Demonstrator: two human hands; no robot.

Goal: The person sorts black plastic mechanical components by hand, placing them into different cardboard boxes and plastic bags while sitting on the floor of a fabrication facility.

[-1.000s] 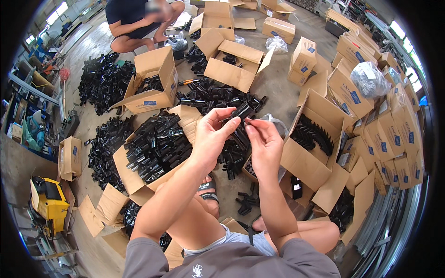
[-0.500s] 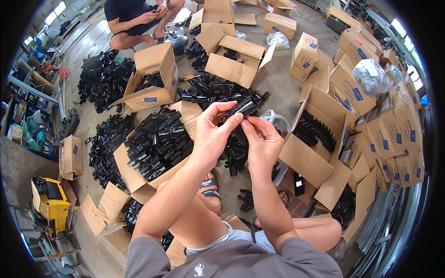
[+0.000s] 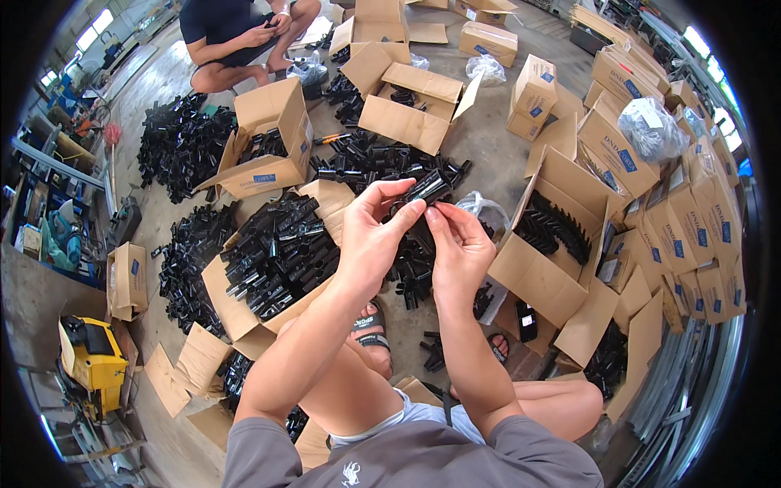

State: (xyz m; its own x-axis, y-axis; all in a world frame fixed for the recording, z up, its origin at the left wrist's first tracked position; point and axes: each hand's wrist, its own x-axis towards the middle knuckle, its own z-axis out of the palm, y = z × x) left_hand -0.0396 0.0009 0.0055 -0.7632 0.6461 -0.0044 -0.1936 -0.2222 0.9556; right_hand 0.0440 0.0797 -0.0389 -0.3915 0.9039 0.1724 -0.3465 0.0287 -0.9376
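In front of me, a shiny black tube-shaped part is held up between my hands. My left hand grips it with thumb and fingers at its near left side. Just below its near end, the fingertips of my right hand are pinched together; anything between them is too small to make out. Beneath my hands lies a loose heap of similar black parts. An open carton, heaped with black parts, stands by my left forearm. To the right, another open carton has black parts set in rows.
More black heaps spread over the floor at the left. Sealed cartons are stacked at the right beside long metal profiles. A co-worker squats at the far left. A yellow machine stands near left; a black phone-like device lies right.
My hands keep nearly the same hold on the black part. The whole view has shifted very slightly; nothing has been picked up or let go.
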